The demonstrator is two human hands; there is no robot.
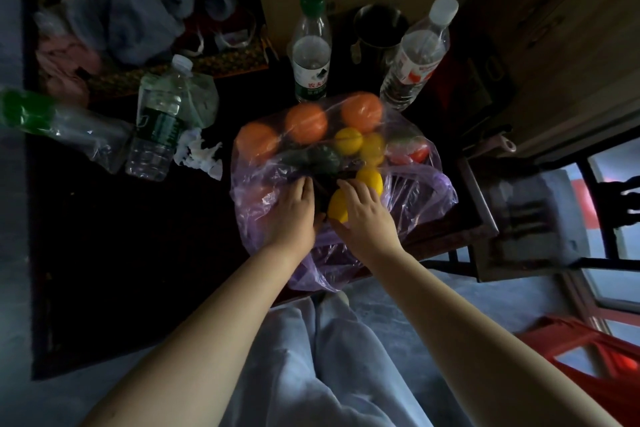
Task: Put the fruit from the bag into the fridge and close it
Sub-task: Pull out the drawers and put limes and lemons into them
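The thin, translucent purple plastic bag (pixel 415 191) lay slumped on the dark wooden table (pixel 138 253), its mouth gaping toward six o'clock, its long axis running from six to twelve; inside sat round orange fruits (pixel 306 121), yellow lemon-like fruits (pixel 348 140) and something dark green.

The left hand (pixel 294 215) rested flat on the film, fingers loosely spread, clasping nothing; the right hand (pixel 367 215) curved over one yellow fruit (pixel 337 210) at the opening — whether it truly gripped could not be told.

The likely risks: round fruit rolling out of the open mouth and off the table's near edge; the flimsy film tearing under a tug; a clear plastic water bottle (pixel 308 55) at twelve o'clock toppling if the bag shifted.

No fridge showed.
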